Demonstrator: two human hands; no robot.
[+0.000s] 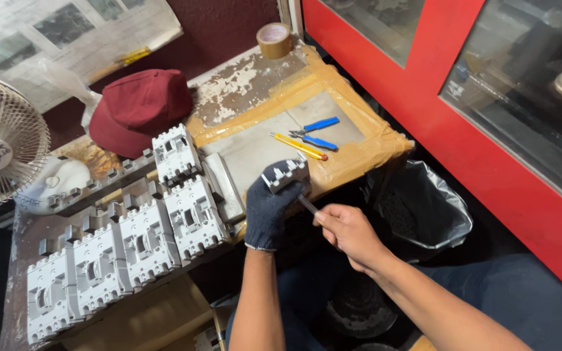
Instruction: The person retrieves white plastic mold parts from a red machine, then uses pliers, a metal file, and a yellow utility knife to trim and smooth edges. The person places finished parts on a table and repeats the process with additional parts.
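My left hand [269,209], in a dark knit glove, grips a small grey plastic breaker part [285,174] just in front of the bench edge. My bare right hand [348,231] is closed round the handle of a thin metal tool [307,205] whose tip reaches up to the underside of that part. Both hands hover over my lap, right of a row of grey moulded breaker housings [128,242].
On the taped worktop [333,78] lie blue-handled pliers [315,132] and a yellow utility knife [298,146]. A brown tape roll [274,40] stands at the back, a maroon cap [139,107] and a white fan [1,143] to the left. A black-lined bin [424,208] sits right of my knees.
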